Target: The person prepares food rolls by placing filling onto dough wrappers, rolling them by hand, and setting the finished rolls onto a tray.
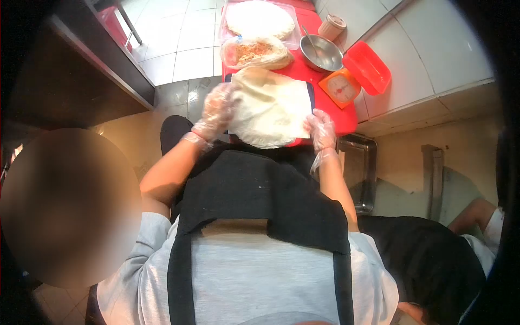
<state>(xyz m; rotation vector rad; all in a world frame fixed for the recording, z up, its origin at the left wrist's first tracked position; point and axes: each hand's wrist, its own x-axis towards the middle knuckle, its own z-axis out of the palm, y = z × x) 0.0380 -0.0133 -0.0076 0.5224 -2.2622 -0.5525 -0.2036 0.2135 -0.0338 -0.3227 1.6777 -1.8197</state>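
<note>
Sheet (271, 111) lies at desk's (344, 120) near edge, right hand's (322, 130) fingers pinching its near right corner, left hand (218, 105) at its left edge, finger grip there indeterminable.

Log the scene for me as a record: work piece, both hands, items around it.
Work piece: wrinkled cream-coloured sheet over a red table; material unclear
Left hand: gloved in clear plastic, at the sheet's left edge; grip unclear
Right hand: gloved likewise, at its right edge; grip unclear
Beyond sheet: shredded orange food
Right side: round silver metal bowl, square orange dial scale
</note>
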